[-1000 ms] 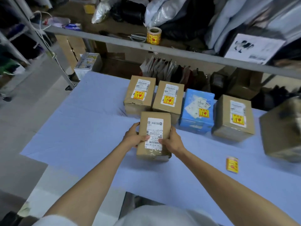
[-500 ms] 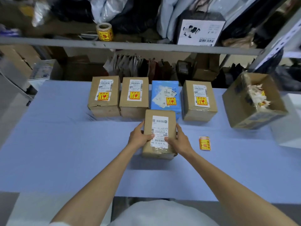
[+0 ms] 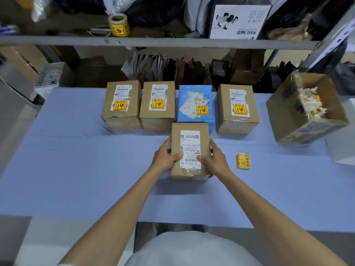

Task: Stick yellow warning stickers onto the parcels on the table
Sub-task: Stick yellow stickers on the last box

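A brown parcel with only a white shipping label lies on the blue table. My left hand grips its left side and my right hand its right side, thumbs on top. To the right of it lies a small stack of yellow warning stickers. Behind stand several parcels in a row, each bearing a yellow sticker: two brown parcels, a blue parcel and another brown parcel.
An open cardboard box holding sticker scraps sits at the right, with a white box beside it. A roll of yellow stickers rests on the shelf behind the table. Bags and cartons fill the shelving.
The view has swung to the right, bringing the open box into sight. Both hands have stayed on the unlabelled parcel, which has barely shifted on the table.
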The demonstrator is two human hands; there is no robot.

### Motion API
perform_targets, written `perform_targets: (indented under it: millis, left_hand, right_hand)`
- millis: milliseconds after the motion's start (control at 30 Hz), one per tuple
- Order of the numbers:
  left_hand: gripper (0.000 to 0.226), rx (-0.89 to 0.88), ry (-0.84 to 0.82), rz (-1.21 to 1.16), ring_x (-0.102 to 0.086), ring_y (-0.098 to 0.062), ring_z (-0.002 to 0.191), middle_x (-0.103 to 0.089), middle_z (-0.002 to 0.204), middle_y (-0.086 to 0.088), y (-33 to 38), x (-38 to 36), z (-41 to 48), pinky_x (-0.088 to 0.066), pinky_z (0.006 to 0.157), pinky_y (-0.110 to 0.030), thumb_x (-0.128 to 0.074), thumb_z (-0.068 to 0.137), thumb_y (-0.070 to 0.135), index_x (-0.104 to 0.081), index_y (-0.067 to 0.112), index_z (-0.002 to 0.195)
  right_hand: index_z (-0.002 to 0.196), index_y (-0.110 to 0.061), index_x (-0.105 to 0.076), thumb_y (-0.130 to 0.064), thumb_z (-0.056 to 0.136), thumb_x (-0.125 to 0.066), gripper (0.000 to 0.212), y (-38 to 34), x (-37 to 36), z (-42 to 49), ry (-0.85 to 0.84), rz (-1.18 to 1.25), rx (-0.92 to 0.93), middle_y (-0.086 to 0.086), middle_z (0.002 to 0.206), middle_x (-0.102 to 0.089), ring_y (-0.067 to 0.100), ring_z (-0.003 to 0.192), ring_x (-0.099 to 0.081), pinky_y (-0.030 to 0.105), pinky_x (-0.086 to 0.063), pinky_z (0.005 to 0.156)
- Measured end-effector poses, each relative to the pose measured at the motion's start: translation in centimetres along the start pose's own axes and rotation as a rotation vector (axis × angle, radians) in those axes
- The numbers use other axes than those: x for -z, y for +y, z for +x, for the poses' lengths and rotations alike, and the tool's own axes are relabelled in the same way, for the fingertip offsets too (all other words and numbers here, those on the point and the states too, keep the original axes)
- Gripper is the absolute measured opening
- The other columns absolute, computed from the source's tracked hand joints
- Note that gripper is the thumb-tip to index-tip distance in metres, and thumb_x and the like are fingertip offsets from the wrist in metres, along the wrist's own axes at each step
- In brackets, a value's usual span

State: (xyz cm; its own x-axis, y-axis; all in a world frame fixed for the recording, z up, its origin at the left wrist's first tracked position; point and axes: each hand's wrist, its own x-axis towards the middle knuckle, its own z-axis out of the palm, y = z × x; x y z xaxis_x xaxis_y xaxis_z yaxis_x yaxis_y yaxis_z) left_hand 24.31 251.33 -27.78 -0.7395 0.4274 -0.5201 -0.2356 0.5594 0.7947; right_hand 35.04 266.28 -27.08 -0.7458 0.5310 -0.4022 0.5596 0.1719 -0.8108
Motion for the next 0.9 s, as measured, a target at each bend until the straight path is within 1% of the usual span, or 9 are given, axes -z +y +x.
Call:
perform_targets:
  millis: [233,333,433,500,567,633,733,800,900]
  left_hand:
    - [0.087,0.009,0.005,0.018,-0.061,-0.023,0.111,-0.062,0.127,-0.008,-0.4,-0.4,-0.5,-0.048,0.099,-0.037,-0.075,0.081,0.025,-0.023,0.033,0.15]
    - [0.085,-0.01,-0.002,0.043,-0.059,-0.024,0.115,-0.059,0.128,-0.007,-0.3,-0.5,-0.9,-0.047,0.1,-0.037,-0.072,0.084,0.025,-0.021,0.033,0.151]
    - [0.082,-0.016,-0.014,0.04,-0.058,-0.024,0.115,-0.057,0.13,-0.007,-0.2,-0.6,-1.3,-0.046,0.1,-0.037,-0.07,0.086,0.024,-0.02,0.033,0.15]
    - [0.081,-0.019,-0.014,0.041,-0.057,-0.025,0.116,-0.057,0.131,-0.007,-0.2,-0.7,-1.4,-0.046,0.101,-0.037,-0.07,0.086,0.024,-0.02,0.033,0.15]
    - [0.08,-0.019,-0.007,0.055,-0.057,-0.025,0.117,-0.056,0.131,-0.008,0.0,-0.7,-1.3,-0.045,0.101,-0.038,-0.069,0.086,0.024,-0.021,0.033,0.15]
    - [0.08,-0.012,-0.004,0.058,-0.058,-0.025,0.116,-0.057,0.131,-0.008,0.1,-0.8,-1.2,-0.046,0.101,-0.037,-0.069,0.086,0.023,-0.022,0.032,0.15]
    - [0.079,0.001,0.007,0.062,-0.057,-0.024,0.118,-0.057,0.132,-0.007,-0.1,-1.1,-1.4,-0.045,0.103,-0.04,-0.069,0.087,0.025,-0.021,0.033,0.15]
    - [0.078,0.002,0.016,0.065,-0.055,-0.023,0.12,-0.056,0.133,-0.006,-0.2,-1.2,-1.6,-0.044,0.103,-0.039,-0.067,0.088,0.027,-0.021,0.033,0.15]
    - [0.078,-0.008,0.011,0.057,-0.054,-0.023,0.121,-0.056,0.133,-0.006,0.0,-1.2,-1.6,-0.044,0.103,-0.038,-0.067,0.088,0.025,-0.021,0.032,0.151]
  right_hand:
    - [0.135,-0.024,-0.039,-0.017,0.083,-0.068,0.06,1.3,-0.1,-0.1,-0.001,-0.029,0.022,0.002,0.126,-0.059,0.025,0.108,-0.06,0.048,-0.052,0.09]
    - [0.142,-0.025,-0.037,-0.018,0.084,-0.07,0.067,2.0,0.5,0.0,-0.03,0.043,0.027,-0.004,0.119,-0.056,0.019,0.103,-0.059,0.04,-0.052,0.089]
    - [0.139,-0.017,-0.045,-0.026,0.087,-0.068,0.058,3.9,2.0,0.5,0.038,0.11,-0.023,0.005,0.124,-0.059,0.021,0.102,-0.06,0.043,-0.052,0.091]
    - [0.13,-0.007,-0.053,-0.02,0.09,-0.064,0.044,5.4,3.0,1.0,0.201,-0.06,-0.02,0.013,0.121,-0.062,0.026,0.099,-0.061,0.043,-0.051,0.089]
    - [0.128,0.0,-0.051,-0.004,0.09,-0.057,0.039,6.8,4.1,1.2,0.3,-0.359,-0.027,0.019,0.124,-0.057,0.032,0.111,-0.054,0.042,-0.046,0.086]
    - [0.132,0.004,-0.041,0.002,0.087,-0.051,0.046,8.0,4.6,1.2,0.261,-0.588,-0.102,0.021,0.132,-0.045,0.036,0.124,-0.039,0.044,-0.046,0.085]
    - [0.142,0.009,-0.023,-0.004,0.09,-0.047,0.058,10.4,3.6,0.7,0.059,-0.806,-0.152,0.025,0.151,-0.02,0.038,0.141,-0.019,0.043,-0.036,0.105]
    - [0.146,0.006,-0.017,0.0,0.091,-0.044,0.062,12.0,2.5,0.4,-0.022,-0.794,-0.038,0.02,0.158,-0.008,0.034,0.147,-0.009,0.038,-0.026,0.114]
    - [0.143,0.003,-0.032,0.003,0.09,-0.048,0.054,12.4,1.9,0.2,0.035,-0.652,0.102,0.019,0.152,-0.027,0.037,0.139,-0.029,0.04,-0.036,0.106]
